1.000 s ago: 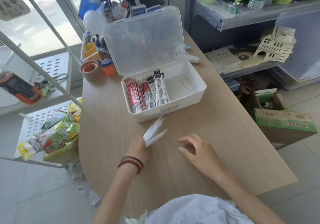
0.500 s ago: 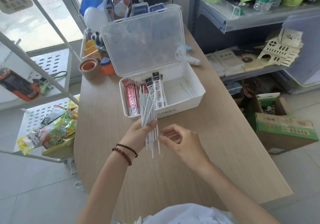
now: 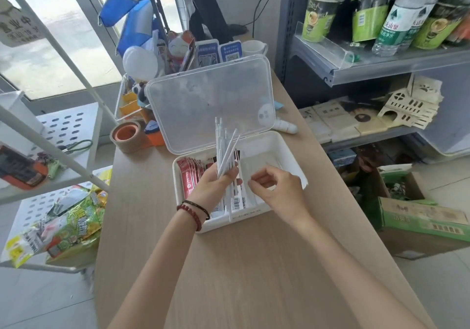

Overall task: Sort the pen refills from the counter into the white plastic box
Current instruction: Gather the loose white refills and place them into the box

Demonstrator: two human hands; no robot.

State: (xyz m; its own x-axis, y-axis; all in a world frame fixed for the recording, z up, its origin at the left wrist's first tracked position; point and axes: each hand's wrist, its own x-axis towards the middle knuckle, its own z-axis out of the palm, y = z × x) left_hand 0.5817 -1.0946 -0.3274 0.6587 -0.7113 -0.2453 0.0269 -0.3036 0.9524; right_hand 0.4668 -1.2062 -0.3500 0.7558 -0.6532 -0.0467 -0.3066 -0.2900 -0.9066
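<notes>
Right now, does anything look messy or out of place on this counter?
Mostly tidy. The white pen refills in the left hand fan out unevenly above the white plastic box, not squared up. Snack bags slump over the rack's edge.

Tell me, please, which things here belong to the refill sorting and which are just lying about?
Job: bundle of thin white pen refills, gripped by left hand; open white plastic box.
Lying about: brown round tape roll; white cat figurine; green plastic snack bags.
</notes>
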